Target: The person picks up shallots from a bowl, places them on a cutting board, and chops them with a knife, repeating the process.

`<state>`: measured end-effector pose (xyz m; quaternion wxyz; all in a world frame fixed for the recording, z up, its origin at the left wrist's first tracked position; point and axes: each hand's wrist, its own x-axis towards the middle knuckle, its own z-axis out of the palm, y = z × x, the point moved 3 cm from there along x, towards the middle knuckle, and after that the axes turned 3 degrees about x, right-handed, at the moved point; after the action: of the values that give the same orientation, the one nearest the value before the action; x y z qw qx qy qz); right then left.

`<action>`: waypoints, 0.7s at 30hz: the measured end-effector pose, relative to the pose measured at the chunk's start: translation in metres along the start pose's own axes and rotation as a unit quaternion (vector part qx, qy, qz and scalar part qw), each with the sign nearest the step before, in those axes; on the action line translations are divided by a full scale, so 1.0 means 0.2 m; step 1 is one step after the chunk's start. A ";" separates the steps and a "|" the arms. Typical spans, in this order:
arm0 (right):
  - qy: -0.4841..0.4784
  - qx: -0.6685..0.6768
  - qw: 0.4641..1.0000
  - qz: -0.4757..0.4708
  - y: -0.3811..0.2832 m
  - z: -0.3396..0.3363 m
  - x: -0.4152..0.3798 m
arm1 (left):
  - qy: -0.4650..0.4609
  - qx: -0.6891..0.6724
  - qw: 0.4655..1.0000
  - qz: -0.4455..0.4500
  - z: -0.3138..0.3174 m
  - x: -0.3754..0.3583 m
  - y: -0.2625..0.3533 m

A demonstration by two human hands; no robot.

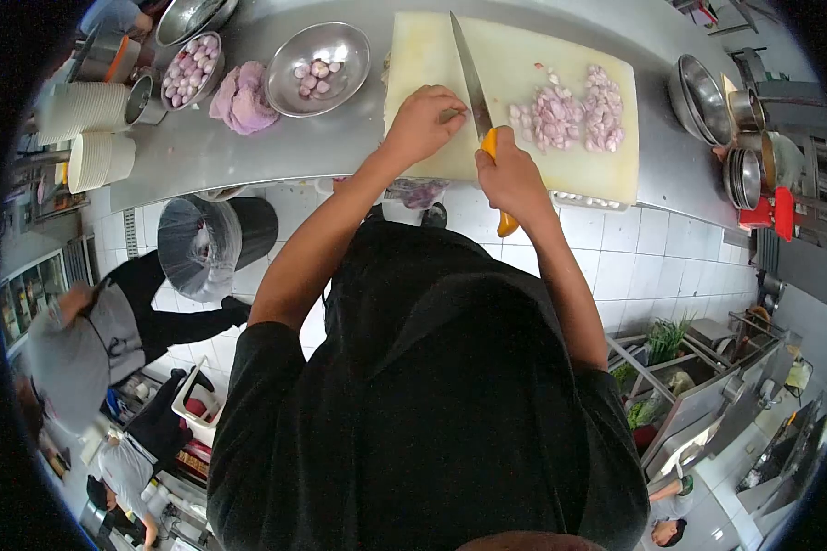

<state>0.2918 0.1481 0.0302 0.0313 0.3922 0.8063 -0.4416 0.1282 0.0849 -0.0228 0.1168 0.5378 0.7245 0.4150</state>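
Note:
A long knife (470, 73) with a yellow handle lies in the grip of my right hand (513, 174), its blade pointing away over the pale cutting board (423, 55). Left of the blade, my left hand (426, 124) rests on the board with its fingers curled; a small dark shape shows at the fingertips, too small to name. Cut pink shallots form two piles, one (556, 118) just right of the knife and another (604, 108) further right. A metal bowl (349, 55) left of the board holds several peeled shallots (316, 78).
A pink cloth (243, 99) and a fuller bowl of shallots (191, 71) sit at the left. Metal bowls (703, 99) stand at the right. A lined bin (202, 248) is below the counter; a person (92, 340) stands beside it, others further off.

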 end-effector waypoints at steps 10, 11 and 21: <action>0.028 -0.018 0.999 -0.024 0.01 0.07 0.15 | 0.064 0.032 0.997 0.006 0.04 -0.02 -0.01; 0.022 -0.021 0.999 -0.024 0.02 0.06 0.15 | 0.062 0.036 0.997 0.007 0.04 -0.02 -0.01; 0.033 -0.047 0.998 -0.031 -0.03 0.00 0.13 | 0.060 0.040 0.997 0.004 0.04 -0.03 -0.01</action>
<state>0.2692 0.1615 0.0242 0.0092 0.3792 0.8385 -0.3913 0.1346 0.0834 -0.0307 0.0495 0.5194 0.7440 0.4174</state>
